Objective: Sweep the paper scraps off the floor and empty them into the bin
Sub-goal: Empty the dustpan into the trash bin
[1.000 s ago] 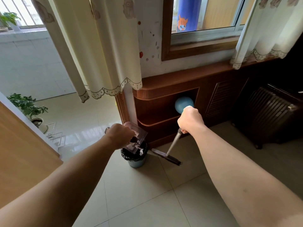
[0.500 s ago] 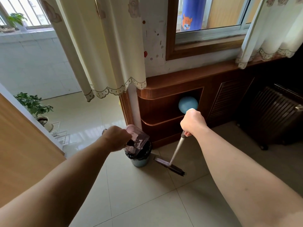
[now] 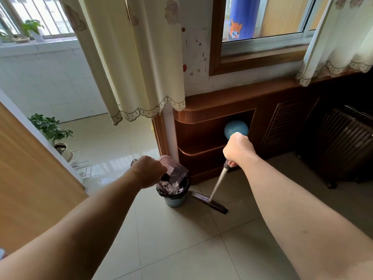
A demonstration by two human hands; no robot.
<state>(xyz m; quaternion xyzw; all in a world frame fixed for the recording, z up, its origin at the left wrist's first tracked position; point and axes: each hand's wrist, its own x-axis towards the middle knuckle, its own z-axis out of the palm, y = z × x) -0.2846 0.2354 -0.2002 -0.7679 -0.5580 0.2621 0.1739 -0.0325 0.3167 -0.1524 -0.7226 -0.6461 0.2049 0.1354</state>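
Note:
A small blue bin (image 3: 175,201) with a black liner stands on the tiled floor beside the wooden cabinet. My left hand (image 3: 148,170) grips the handle of a pinkish dustpan (image 3: 175,173), which is tipped steeply over the bin's mouth. White paper scraps (image 3: 174,187) lie at the pan's lower lip and on top of the bin. My right hand (image 3: 238,150) is closed around the top of a broom's metal handle (image 3: 218,182). The broom head (image 3: 210,203) rests on the floor just right of the bin.
A brown wooden cabinet (image 3: 203,126) with a blue ball (image 3: 235,128) in its niche stands behind the bin. A dark radiator (image 3: 343,144) is at the right. A wooden door (image 3: 30,178) is at the left, with a potted plant (image 3: 51,131) beyond. A curtain (image 3: 141,67) hangs above.
The dustpan has tipped further over the bin and white scraps have slid down to its lip and the bin's mouth. The broom has stayed beside the bin.

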